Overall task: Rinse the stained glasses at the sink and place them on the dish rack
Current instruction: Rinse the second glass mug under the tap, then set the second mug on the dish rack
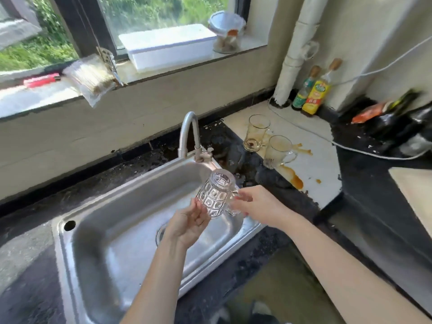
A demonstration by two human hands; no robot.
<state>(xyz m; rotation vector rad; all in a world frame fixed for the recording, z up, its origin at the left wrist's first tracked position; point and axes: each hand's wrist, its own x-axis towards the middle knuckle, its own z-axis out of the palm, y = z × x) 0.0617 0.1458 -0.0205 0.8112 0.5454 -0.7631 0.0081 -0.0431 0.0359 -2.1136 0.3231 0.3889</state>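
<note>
Upturned mug (216, 197) held over sink (112, 242)
Left hand (189, 224) grips its rim, right hand (254, 204) its handle; two glasses (256, 133) (278, 152) on the desk (313, 164) hold brown dregs

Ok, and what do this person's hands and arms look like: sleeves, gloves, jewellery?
Both hands are bare, no gloves. The left hand and right hand show no ring I can make out, and neither wrist carries a watch or bracelet. The left arm and right arm are uncovered down to the frame's bottom edge; no sleeve enters view.
</note>
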